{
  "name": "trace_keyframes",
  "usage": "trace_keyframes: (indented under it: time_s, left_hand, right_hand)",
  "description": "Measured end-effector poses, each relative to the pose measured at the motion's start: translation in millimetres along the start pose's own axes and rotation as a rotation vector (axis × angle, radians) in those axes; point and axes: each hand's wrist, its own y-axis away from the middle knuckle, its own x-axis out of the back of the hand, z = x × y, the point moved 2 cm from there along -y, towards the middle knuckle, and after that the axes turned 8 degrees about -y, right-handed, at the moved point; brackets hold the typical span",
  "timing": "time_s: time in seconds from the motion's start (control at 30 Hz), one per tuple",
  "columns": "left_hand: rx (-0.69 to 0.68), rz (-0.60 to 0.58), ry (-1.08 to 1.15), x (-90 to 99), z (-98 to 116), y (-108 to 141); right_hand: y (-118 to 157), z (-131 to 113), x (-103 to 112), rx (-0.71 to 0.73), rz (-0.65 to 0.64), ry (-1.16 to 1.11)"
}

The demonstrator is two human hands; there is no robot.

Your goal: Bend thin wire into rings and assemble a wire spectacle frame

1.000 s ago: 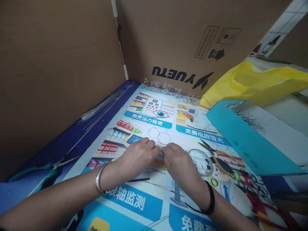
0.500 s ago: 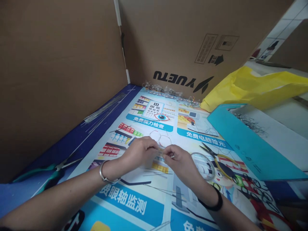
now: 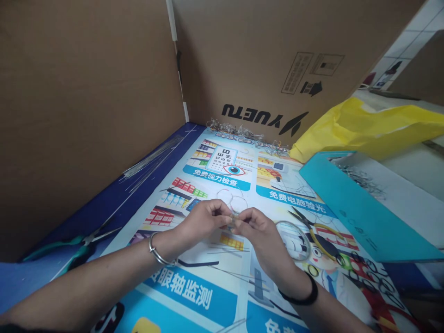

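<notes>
Over the middle of the printed poster, my left hand [image 3: 208,219] and my right hand [image 3: 258,226] meet fingertip to fingertip. Both are closed in a pinch on a thin wire piece with rounded loops [image 3: 231,196], which stand out beyond my fingers. A small yellowish bit shows between the fingertips, too small to name. To the right of my right hand lie a ring-shaped coil [image 3: 308,252] and yellow-handled scissors [image 3: 310,224] with their blades apart. Loose thin wires [image 3: 229,273] and a dark strip [image 3: 197,264] rest just below my hands.
Teal-handled pliers [image 3: 85,241] lie at left, jaws apart, near a bundle of straight wires [image 3: 152,159]. Cardboard walls [image 3: 256,55] enclose the back and left. Tangled wire pieces [image 3: 239,132] line the back. At right are a teal box [image 3: 347,212], yellow sheeting [image 3: 340,129] and several black rings [image 3: 378,282].
My hands stay together on the looped wire, with small shifts of the fingers and the right wrist. The whole view has moved slightly. Nothing has been let go.
</notes>
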Motion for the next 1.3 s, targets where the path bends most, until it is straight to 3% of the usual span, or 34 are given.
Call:
trace_keyframes:
  time_s: [0.13,0.2,0.3,0.4,0.5,0.57,0.73,0.9,1.0,1.3]
  left_hand:
    - [0.026,-0.029,0.014,0.8,-3.9,-2.4]
    - [-0.003,-0.062,-0.093,8.0,-1.3,-3.8]
    - [-0.169,-0.076,-0.455,29.2,12.4,-3.6]
    - [-0.31,-0.001,-0.814,54.7,29.1,-0.8]
    - [-0.303,0.058,-1.027,73.7,36.2,0.9]
    - [-0.279,0.036,-1.127,79.9,34.2,0.4]
    - [-0.226,-0.062,-1.295,81.0,15.1,-5.3]
    - [-0.188,-0.069,-1.345,79.4,-3.2,-11.8]
    - [-0.195,-0.088,-1.368,79.3,-8.2,-13.5]
    - [-0.162,-0.122,-1.384,79.3,-13.2,-14.9]
  right_hand:
    - [-1.4,0.1,0.6,-0.012,-0.007,-0.01]
    - [-2.6,-5.3,1.4,-0.007,-0.041,0.105]
    - [-1.4,-19.9,1.6,0.079,-0.148,0.535]
    - [6.6,-29.6,-1.3,0.178,-0.347,1.102]
    - [18.3,-27.6,-4.9,0.207,-0.498,1.524]
    - [24.7,-23.0,-7.7,0.25,-0.523,1.644]
    - [29.6,-7.5,-11.1,0.494,-0.472,1.718]
    - [26.6,7.2,-11.5,0.651,-0.384,1.739]
    - [24.3,10.0,-13.2,0.655,-0.372,1.765]
    - [19.2,-8.8,-5.1,0.517,-0.56,1.672]
